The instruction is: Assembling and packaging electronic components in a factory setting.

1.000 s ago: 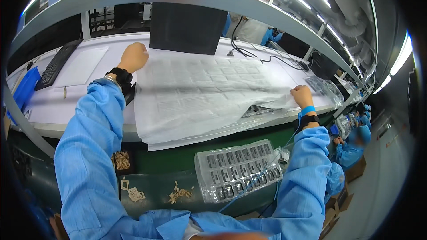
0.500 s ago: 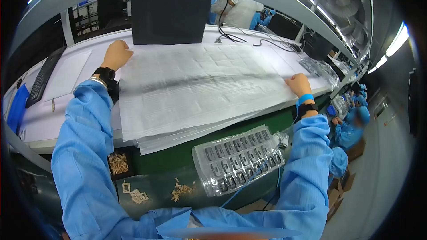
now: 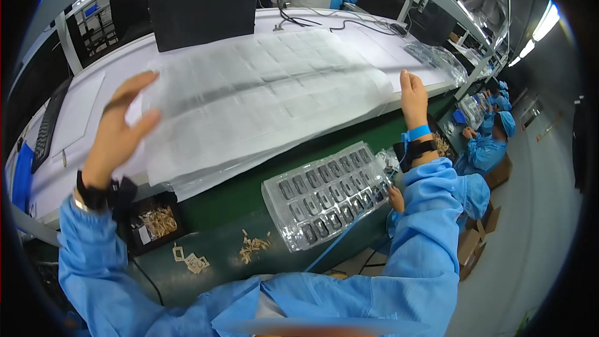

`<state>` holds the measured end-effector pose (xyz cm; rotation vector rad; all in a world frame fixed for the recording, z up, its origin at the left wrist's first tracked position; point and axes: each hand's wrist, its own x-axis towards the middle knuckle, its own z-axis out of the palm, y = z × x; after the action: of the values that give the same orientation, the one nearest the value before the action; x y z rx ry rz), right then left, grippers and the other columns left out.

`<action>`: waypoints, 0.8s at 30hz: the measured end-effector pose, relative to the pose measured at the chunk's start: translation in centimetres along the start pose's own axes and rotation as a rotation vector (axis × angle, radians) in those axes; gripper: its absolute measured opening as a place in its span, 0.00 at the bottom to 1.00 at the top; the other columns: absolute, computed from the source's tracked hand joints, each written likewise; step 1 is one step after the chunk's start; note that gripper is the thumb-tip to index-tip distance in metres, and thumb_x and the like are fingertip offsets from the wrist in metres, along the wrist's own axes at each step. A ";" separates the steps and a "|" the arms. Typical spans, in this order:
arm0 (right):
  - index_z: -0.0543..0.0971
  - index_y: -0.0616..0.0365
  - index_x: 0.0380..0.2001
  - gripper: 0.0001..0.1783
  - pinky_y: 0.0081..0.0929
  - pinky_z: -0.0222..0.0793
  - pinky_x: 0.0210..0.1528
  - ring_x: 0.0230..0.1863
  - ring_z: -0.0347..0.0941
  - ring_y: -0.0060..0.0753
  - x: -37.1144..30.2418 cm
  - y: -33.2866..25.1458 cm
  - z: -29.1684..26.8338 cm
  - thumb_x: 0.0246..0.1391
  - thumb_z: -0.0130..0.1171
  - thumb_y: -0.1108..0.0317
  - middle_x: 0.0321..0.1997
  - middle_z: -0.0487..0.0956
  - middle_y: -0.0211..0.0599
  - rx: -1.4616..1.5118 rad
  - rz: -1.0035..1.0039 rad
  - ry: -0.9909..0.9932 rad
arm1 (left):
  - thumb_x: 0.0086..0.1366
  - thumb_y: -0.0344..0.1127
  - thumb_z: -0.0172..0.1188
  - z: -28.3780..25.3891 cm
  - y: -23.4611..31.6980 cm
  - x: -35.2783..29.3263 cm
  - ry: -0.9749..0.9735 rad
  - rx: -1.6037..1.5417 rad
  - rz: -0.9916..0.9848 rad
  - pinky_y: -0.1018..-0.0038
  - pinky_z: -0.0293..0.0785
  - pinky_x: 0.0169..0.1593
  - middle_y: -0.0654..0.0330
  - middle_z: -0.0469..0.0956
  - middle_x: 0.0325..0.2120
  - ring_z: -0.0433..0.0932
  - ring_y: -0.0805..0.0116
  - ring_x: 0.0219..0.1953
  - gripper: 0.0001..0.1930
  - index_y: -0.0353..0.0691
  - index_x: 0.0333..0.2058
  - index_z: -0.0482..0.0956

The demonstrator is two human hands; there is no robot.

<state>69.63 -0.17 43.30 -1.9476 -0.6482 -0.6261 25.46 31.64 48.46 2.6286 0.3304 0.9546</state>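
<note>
A large translucent white sheet (image 3: 249,106) lies over the white worktop, with rectangular outlines showing through it and layers hanging past the front edge. My left hand (image 3: 121,125) hovers by its left edge, open, thumb and fingers spread and nothing between them. Past the sheet's right edge is my right hand (image 3: 413,100), raised with its fingers pressed together; a gap shows between it and the sheet, and I see nothing in it. Below, on the green surface, a clear blister tray (image 3: 327,196) holds several small dark oblong parts in rows.
A black box-like panel (image 3: 199,6) stands behind the sheet. At left are a keyboard (image 3: 50,122) and a blue bin (image 3: 24,178). A black tray of small tan pieces (image 3: 156,223) sits below my left hand, loose tan pieces (image 3: 253,246) nearby. Co-workers (image 3: 483,143) sit at right.
My left hand has come off the sheet's far left corner toward me and opened. My right hand has risen away from the sheet's right edge. The view has shifted slightly.
</note>
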 end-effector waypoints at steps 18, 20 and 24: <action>0.74 0.69 0.40 0.27 0.42 0.63 0.50 0.47 0.68 0.57 1.8 -2.3 8.4 0.59 0.47 0.50 0.42 0.74 0.60 0.035 0.093 0.092 | 0.40 0.31 0.71 7.3 5.2 -7.0 0.162 0.295 0.150 0.51 0.63 0.55 0.49 0.68 0.51 0.68 0.47 0.50 0.33 0.38 0.49 0.72; 0.75 0.68 0.38 0.27 0.41 0.63 0.50 0.46 0.69 0.56 1.5 -2.6 7.8 0.59 0.47 0.49 0.42 0.75 0.58 0.059 0.110 0.130 | 0.40 0.31 0.71 7.6 4.5 -7.0 0.182 0.328 0.211 0.50 0.64 0.54 0.51 0.71 0.46 0.70 0.48 0.48 0.31 0.37 0.48 0.73; 0.76 0.67 0.33 0.28 0.42 0.64 0.48 0.44 0.71 0.54 0.9 -0.6 7.1 0.60 0.45 0.47 0.39 0.77 0.56 0.110 0.173 0.156 | 0.40 0.31 0.71 7.6 5.3 -7.1 0.206 0.264 0.217 0.51 0.64 0.53 0.53 0.72 0.43 0.71 0.49 0.46 0.30 0.37 0.46 0.73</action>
<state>70.97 6.62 41.30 -1.8093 -0.4041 -0.6145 25.69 22.77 40.84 2.8531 0.2362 1.3415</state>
